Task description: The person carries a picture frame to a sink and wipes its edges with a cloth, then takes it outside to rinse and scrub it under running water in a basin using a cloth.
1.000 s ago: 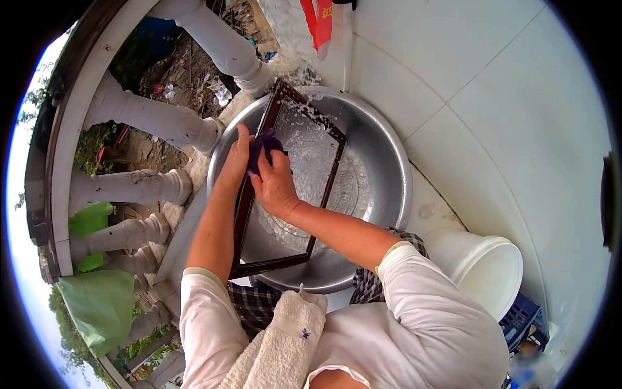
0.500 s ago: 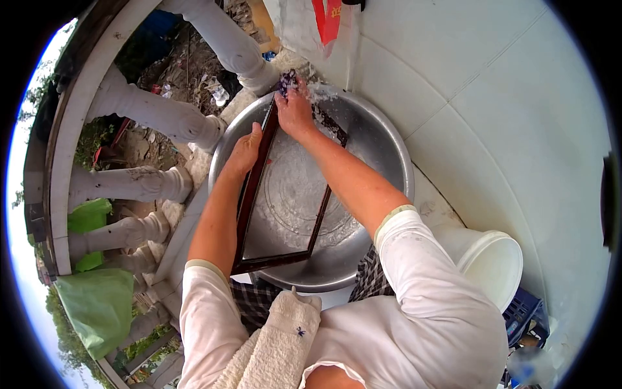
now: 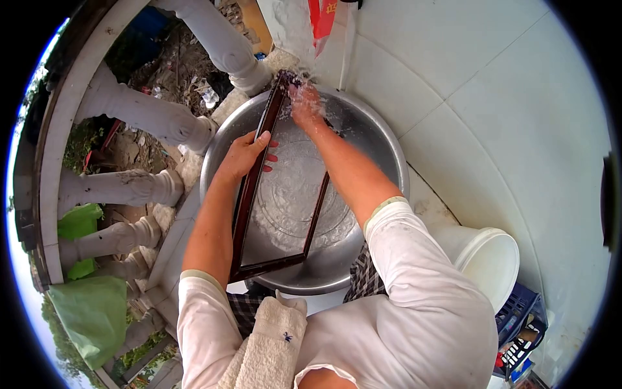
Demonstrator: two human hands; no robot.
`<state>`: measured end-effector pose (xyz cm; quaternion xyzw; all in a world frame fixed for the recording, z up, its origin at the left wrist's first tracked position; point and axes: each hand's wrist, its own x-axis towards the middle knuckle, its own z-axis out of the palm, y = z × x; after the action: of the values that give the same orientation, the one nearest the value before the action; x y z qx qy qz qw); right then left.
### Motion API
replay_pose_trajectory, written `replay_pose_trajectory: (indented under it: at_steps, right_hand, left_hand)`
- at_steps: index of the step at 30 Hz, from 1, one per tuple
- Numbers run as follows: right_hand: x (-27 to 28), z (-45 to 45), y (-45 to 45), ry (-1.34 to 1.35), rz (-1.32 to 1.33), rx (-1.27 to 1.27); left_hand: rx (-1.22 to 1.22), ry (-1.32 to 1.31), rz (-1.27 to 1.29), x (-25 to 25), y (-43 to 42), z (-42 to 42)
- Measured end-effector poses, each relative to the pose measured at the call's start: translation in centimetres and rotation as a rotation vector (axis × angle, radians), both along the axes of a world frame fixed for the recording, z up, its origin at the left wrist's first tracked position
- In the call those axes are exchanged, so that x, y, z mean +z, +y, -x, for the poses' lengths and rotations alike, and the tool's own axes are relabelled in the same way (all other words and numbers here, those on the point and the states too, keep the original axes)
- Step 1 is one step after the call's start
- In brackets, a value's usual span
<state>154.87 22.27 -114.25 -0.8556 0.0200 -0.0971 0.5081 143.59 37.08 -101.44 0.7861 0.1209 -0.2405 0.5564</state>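
Note:
A dark brown rectangular frame (image 3: 269, 265) with an open middle leans tilted in a large metal basin (image 3: 386, 139); its lower corner rests at the near rim. My left hand (image 3: 243, 155) grips the frame's left bar, thumb on top and fingertips showing inside the opening. At the far end of the frame, my right hand (image 3: 307, 107) is closed around a crumpled dark purple scrubbing cloth (image 3: 293, 78), pressed near the top corner. Splashing water partly hides the right fingers and the cloth. Water (image 3: 285, 201) covers the basin's bottom.
Stone balusters (image 3: 146, 117) line the left side. White tiled wall (image 3: 466, 129) rises on the right. A white bucket (image 3: 489, 266) lies tipped beside the basin, near a blue crate (image 3: 518, 310). A beige towel (image 3: 275, 330) hangs over my chest.
The left hand has shifted slightly down the bar, and its fingers now show inside the frame. My right hand has moved slightly right at the far corner, with more water splashing over it.

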Motion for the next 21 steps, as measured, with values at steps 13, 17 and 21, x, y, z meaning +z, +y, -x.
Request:
replay_pose_trajectory:
  at_steps: [13, 17, 21]
  right_hand:
    - [5.8, 5.7, 4.4, -0.121, -0.057, 0.048]
    - [7.8, 18.9, 6.8, -0.196, -0.078, 0.222]
    - [9.1, 30.7, 7.0, -0.084, -0.063, 0.631]
  left_hand:
    - [0.301, 0.136, 0.449, -2.0, 0.8, -0.2]
    - [0.439, 0.106, 0.36, -6.0, 3.5, -2.0]
    - [0.238, 0.129, 0.407, -3.1, 2.1, -0.9]
